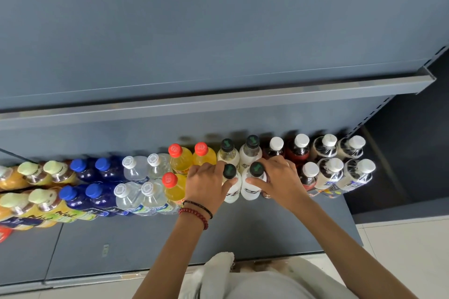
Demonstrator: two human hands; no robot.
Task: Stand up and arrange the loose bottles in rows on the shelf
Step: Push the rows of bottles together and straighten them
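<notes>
Two rows of upright bottles stand along the back of the dark grey shelf [170, 245]. My left hand [206, 184] grips the front left white bottle with a dark green cap [229, 170], thumb in front and fingers behind. The matching bottle beside it [256, 168] is held the same way by my right hand [279, 177]. Both bottles stand upright, side by side, in the front row. Two more dark-capped white bottles [251, 142] stand right behind them. My left hand hides the front-row spot next to the yellow bottle with a red cap [170, 180].
Left of my hands stand clear water bottles [128, 162], blue bottles [77, 165] and orange-yellow bottles [36, 170]. To the right are dark red bottles [301, 141] and white-capped pale bottles [357, 143]. An upper shelf [218, 102] overhangs the rows. Bare shelf lies in front.
</notes>
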